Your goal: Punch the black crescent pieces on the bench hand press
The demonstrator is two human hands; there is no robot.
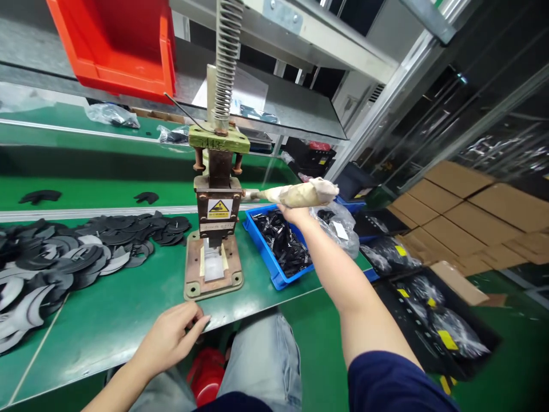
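Observation:
A small hand press [217,223] with a tall spring stands on the green bench [120,309]. Its lever handle [300,193], wrapped in beige tape, sticks out to the right. My right hand [295,213] grips that handle from below. My left hand [174,335] rests on the bench edge in front of the press base, fingers curled in a pinch; what they hold, if anything, is too small to see. A pale flat piece [213,266] lies on the press base under the ram.
Several black curved flat parts [64,257] lie heaped on the bench at left. A blue bin [278,246] of black parts sits right of the press, a plastic bag [338,220] beside it. A red bin [115,43] is on the shelf. Cardboard boxes [467,212] and black crates [433,320] stand at right.

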